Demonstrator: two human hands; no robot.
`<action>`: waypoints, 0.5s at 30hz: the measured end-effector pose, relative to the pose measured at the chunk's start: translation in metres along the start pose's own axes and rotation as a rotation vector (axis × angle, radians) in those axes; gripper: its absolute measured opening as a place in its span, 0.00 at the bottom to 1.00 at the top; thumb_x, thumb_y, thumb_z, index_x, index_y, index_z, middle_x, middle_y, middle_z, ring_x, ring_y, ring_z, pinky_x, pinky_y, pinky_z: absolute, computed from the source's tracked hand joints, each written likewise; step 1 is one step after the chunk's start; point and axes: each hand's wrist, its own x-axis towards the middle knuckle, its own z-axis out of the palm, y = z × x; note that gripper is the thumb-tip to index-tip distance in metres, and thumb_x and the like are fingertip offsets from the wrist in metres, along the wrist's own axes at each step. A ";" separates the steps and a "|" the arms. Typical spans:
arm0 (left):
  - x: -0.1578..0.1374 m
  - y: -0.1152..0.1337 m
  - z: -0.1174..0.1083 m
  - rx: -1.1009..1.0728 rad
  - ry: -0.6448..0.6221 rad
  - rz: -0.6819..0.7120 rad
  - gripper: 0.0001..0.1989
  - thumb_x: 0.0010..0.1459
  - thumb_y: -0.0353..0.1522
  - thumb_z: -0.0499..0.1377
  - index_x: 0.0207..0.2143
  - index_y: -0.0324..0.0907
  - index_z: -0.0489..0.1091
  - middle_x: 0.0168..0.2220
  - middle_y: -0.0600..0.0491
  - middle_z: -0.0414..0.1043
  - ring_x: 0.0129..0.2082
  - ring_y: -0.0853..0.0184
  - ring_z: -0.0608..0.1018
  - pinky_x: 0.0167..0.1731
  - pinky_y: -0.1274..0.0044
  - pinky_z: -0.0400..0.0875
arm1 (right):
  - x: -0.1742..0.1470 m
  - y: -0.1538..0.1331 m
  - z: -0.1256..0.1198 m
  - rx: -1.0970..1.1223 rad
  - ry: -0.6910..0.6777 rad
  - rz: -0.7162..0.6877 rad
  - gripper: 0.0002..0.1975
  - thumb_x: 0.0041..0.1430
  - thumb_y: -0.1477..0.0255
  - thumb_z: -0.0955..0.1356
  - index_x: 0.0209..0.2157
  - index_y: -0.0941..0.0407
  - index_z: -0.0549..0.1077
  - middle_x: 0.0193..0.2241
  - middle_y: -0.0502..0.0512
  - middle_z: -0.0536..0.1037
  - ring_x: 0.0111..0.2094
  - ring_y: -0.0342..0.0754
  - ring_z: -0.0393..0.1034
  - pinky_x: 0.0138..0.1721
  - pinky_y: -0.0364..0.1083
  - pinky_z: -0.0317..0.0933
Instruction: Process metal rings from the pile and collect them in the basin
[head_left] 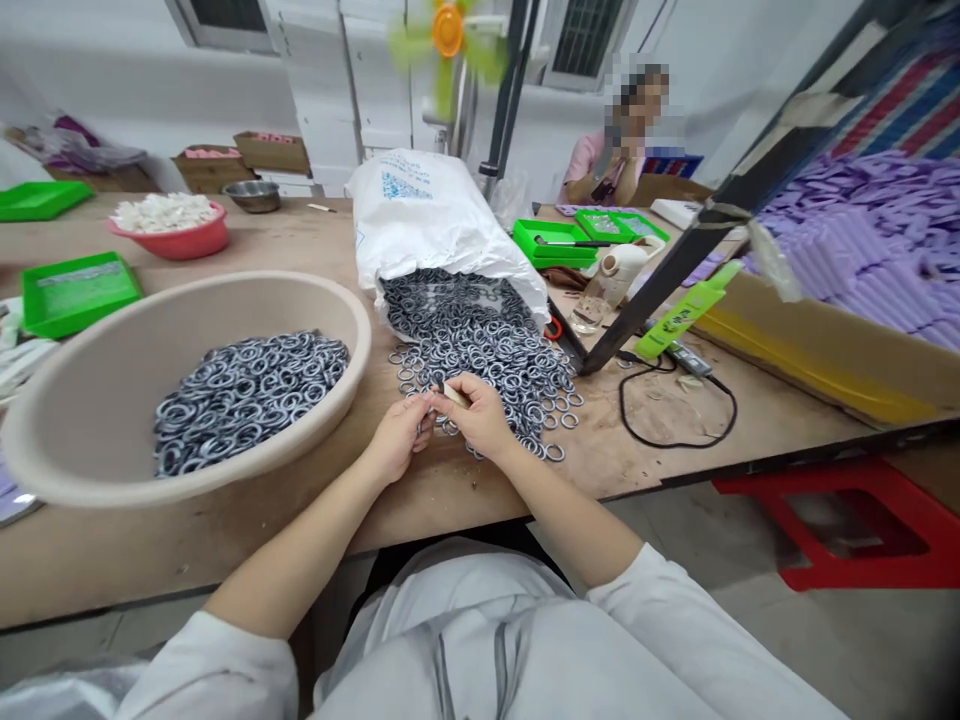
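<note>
My left hand (pixel 405 436) and my right hand (pixel 480 412) meet over the front edge of a heap of grey rings (pixel 517 375). The fingers of my left hand pinch a grey ring, mostly hidden behind them. In my right hand is a small tool with a pale handle (pixel 455 396); its dark tip points at the left fingertips. The heap spills from the mouth of a white sack (pixel 442 215) lying on its side. To the left, a large beige basin (pixel 90 370) holds many more grey rings (pixel 255 400).
A slanted dark metal post (pixel 660 270) rises right of the heap. Beyond it lie a black cable (pixel 679 445), a bright green fan-like object (pixel 686 315) and a carton (pixel 810 350) of purple pieces. Green trays (pixel 79 320) and a red bowl (pixel 180 243) stand left. A person (pixel 607 165) sits opposite.
</note>
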 end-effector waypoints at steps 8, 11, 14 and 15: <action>0.002 0.003 -0.002 -0.098 0.010 0.018 0.24 0.48 0.49 0.66 0.25 0.41 0.60 0.18 0.64 0.52 0.13 0.81 0.52 0.13 0.85 0.41 | -0.003 -0.005 -0.010 -0.217 -0.051 -0.093 0.18 0.63 0.58 0.66 0.26 0.56 0.72 0.25 0.50 0.70 0.29 0.44 0.63 0.33 0.44 0.56; 0.002 0.003 -0.003 -0.122 0.047 0.027 0.24 0.49 0.48 0.66 0.25 0.41 0.59 0.17 0.64 0.53 0.12 0.81 0.53 0.13 0.84 0.42 | -0.007 -0.006 -0.009 -0.365 -0.132 -0.156 0.18 0.65 0.59 0.65 0.26 0.56 0.71 0.24 0.49 0.68 0.28 0.43 0.62 0.31 0.44 0.53; 0.002 0.002 -0.003 -0.128 0.083 0.032 0.24 0.48 0.47 0.67 0.24 0.42 0.58 0.17 0.64 0.53 0.12 0.80 0.53 0.13 0.84 0.43 | -0.010 -0.008 -0.006 -0.449 -0.170 -0.182 0.19 0.66 0.58 0.64 0.26 0.56 0.70 0.25 0.49 0.67 0.28 0.43 0.61 0.31 0.44 0.52; 0.002 0.002 -0.003 -0.126 0.088 0.035 0.24 0.48 0.47 0.67 0.24 0.42 0.58 0.17 0.64 0.54 0.12 0.80 0.53 0.13 0.84 0.43 | -0.010 -0.008 -0.005 -0.466 -0.174 -0.183 0.20 0.66 0.57 0.64 0.25 0.55 0.70 0.25 0.49 0.67 0.28 0.43 0.61 0.31 0.44 0.52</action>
